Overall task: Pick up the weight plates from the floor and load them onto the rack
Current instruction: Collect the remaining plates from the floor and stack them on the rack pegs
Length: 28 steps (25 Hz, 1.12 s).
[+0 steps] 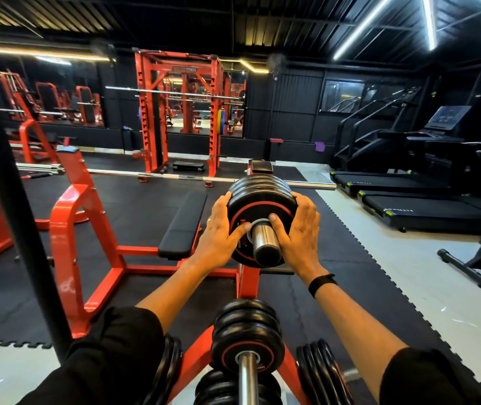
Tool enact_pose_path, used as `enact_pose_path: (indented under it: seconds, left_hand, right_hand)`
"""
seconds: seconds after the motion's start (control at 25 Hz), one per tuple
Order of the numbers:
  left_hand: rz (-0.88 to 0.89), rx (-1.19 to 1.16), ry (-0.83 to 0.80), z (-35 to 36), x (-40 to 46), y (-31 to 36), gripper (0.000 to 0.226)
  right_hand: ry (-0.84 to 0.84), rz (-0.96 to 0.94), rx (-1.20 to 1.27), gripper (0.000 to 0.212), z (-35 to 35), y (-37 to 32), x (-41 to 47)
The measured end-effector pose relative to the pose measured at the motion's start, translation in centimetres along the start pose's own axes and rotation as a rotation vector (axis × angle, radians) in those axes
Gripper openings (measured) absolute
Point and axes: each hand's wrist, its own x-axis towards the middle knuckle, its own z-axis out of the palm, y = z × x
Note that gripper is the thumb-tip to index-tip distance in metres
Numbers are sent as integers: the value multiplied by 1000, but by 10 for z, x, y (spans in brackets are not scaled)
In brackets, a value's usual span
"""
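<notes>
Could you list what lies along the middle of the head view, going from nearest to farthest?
Lower peg's plate stack → upper peg's plate stack, gripped by the left hand and right hand → long barbell → red power rack.

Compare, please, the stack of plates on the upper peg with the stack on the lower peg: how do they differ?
The upper stack has both hands on it, the left hand and right hand gripping its front plate by the edges; the lower stack is untouched. The upper peg is thick and short beyond its plates; the lower peg is thinner and runs out of frame. Both stacks hold black plates, the front one ringed in red.
</notes>
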Motion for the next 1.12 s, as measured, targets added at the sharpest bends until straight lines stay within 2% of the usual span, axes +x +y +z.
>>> enact_pose_path:
  seconds: [0.36, 0.76, 0.96, 1.04, 1.12]
  left_hand:
    - [-2, 10, -9, 0, 1, -1, 76]
    - [-70, 32, -16, -1, 2, -2, 77]
    - [-112, 54, -15, -4, -11, -3, 80]
    - [-169, 36, -56, -10, -26, -15, 84]
    - [-253, 133, -117, -9, -53, -30, 84]
  right_hand:
    - [-40, 12, -19, 66, -1, 2, 1]
    - [-60, 63, 78, 67, -2, -3, -3]
    - [-35, 169, 157, 69, 0, -9, -14]
    - [-105, 245, 291, 81, 6, 0, -42]
    - [-319, 343, 401, 87, 20, 17, -80]
